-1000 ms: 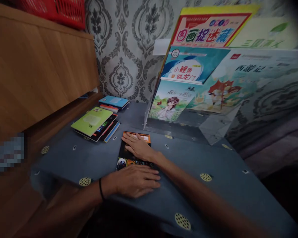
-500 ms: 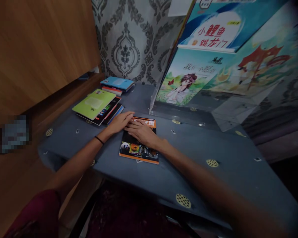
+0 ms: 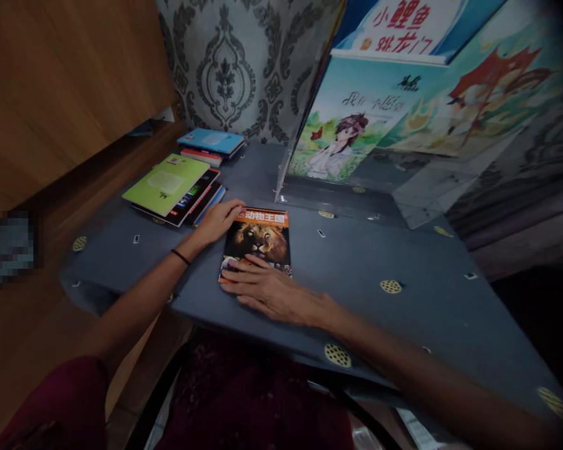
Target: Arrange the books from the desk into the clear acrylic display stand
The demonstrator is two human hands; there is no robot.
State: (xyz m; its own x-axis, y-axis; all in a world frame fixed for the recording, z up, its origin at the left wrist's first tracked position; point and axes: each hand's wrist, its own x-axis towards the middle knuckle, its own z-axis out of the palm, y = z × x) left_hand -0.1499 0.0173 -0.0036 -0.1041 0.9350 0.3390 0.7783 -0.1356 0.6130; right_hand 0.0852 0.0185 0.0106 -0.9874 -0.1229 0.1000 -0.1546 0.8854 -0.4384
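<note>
A black and orange book [image 3: 261, 240] with a lion on its cover lies face up on the table before me. My left hand [image 3: 219, 220] rests at its upper left corner, fingers stretched out against the edge. Across the lower part of the cover lies my right hand [image 3: 263, 287], flat with the fingers spread, hiding most of the row of small animal pictures there.
To the left is a stack of books topped by a green one [image 3: 166, 183]; behind it sits a pile with a blue book [image 3: 211, 140] on top. A clear stand [image 3: 328, 194] holding picture books [image 3: 342, 134] rises at the back right of the blue-grey tablecloth [image 3: 356, 250].
My right hand has slid down the cover toward me, uncovering the lion. The left hand stays by the upper left corner. The view has tilted slightly downward.
</note>
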